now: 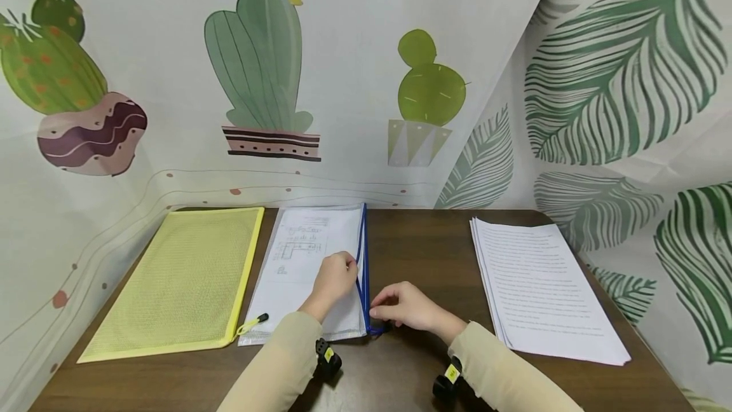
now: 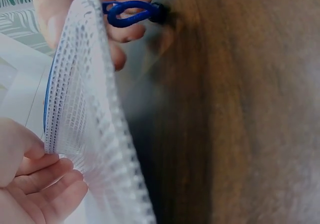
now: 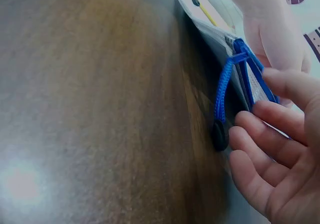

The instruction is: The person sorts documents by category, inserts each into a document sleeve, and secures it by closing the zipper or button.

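Note:
A white mesh zipper pouch (image 1: 303,285) with a blue zipper (image 1: 365,253) along its right side lies on the table, and printed sheets show through it. My left hand (image 1: 334,278) pinches the mesh at the zipper side; in the left wrist view the left thumb and fingers (image 2: 37,179) hold that edge lifted. At the near end of the zipper is my right hand (image 1: 408,307). Its thumb and forefinger stand apart around the zipper edge in the right wrist view, other fingers loosely bent. A blue cord pull (image 3: 222,97) with a black tip hangs beside these fingers.
Left of the white pouch lies a yellow mesh pouch (image 1: 177,278) with a yellow cord pull (image 1: 248,325). A stack of printed paper (image 1: 549,291) rests at the right of the brown table (image 1: 423,247). Behind stands a patterned curtain (image 1: 354,81).

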The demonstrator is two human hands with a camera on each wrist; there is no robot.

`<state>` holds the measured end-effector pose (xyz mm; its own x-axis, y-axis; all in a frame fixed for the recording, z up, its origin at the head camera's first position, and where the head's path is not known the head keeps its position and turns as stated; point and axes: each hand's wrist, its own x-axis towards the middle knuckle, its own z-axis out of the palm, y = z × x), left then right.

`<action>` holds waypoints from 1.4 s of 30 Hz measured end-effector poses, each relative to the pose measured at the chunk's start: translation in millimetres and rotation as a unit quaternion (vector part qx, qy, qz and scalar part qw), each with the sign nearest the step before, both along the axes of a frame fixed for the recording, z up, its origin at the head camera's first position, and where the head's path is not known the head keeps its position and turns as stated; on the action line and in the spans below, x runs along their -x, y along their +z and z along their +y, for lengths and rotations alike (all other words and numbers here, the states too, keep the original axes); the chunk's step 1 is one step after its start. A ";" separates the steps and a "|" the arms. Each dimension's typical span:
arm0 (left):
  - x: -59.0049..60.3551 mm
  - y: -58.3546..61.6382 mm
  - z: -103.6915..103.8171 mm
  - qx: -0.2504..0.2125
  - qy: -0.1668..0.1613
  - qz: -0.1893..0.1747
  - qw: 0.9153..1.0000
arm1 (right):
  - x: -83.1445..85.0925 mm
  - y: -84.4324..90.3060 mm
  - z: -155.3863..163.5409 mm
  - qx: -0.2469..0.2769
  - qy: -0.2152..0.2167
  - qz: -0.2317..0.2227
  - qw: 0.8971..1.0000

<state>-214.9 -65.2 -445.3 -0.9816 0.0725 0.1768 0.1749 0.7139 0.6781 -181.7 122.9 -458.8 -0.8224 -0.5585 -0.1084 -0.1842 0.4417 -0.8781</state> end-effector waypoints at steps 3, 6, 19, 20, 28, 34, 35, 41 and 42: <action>0.9 0.9 -0.9 -0.001 -0.005 -0.005 1.000 | -4.0 1.4 0.9 -0.010 0.034 0.006 0.999; 1.9 0.8 -2.3 -0.005 -0.008 -0.007 1.000 | -7.4 3.1 2.3 -0.022 0.063 0.024 0.997; 2.9 -0.3 -4.3 -0.019 -0.010 -0.020 1.000 | -22.0 2.6 -1.5 -0.058 0.111 0.109 0.986; 2.7 -0.2 -4.2 -0.020 -0.010 -0.021 1.000 | -22.7 2.8 -2.2 -0.065 0.113 0.123 0.984; 0.3 -0.2 -3.7 -0.017 -0.012 -0.021 1.000 | -24.8 6.6 -3.9 -0.093 0.111 0.186 0.972; -0.4 -2.6 -3.6 -0.010 -0.011 -0.008 1.000 | -24.8 8.5 -4.4 -0.100 0.110 0.190 0.970; -0.7 -3.2 -3.5 -0.008 -0.011 -0.003 1.000 | -24.9 8.9 -4.7 -0.099 0.110 0.186 0.971; -8.4 -3.2 -5.1 0.015 -0.036 0.004 0.999 | -25.2 10.2 -6.3 -0.086 0.105 0.160 0.978; -10.3 -2.7 -5.8 0.021 -0.046 0.002 0.999 | -25.2 10.2 -6.4 -0.085 0.104 0.160 0.978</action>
